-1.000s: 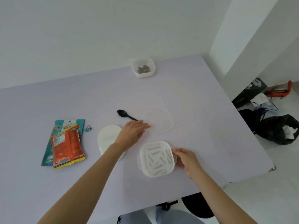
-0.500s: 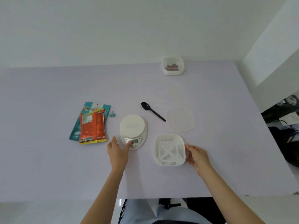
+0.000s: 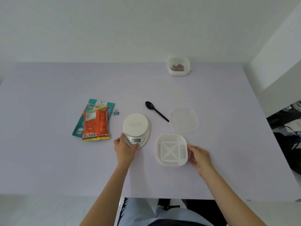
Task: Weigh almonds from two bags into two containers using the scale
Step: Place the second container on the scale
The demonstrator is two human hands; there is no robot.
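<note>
Scale [image 3: 136, 126] sat at centre frame, its near edge gripped between the thumb and curled fingers of the left hand [image 3: 124, 148]. Just right of it, not touching, stood the slotted white container [image 3: 171, 150], with the right hand [image 3: 197, 154] curled round its right wall. That hand seemed best placed to carry it leftward onto the platform. Two almond bags [image 3: 95, 122] lay stacked left of the scale.

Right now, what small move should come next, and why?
Probably the right hand should lift the white basket container it holds onto the scale. The scale's platform is bare, the left hand holds its front edge, and the bags lie untouched.
</note>
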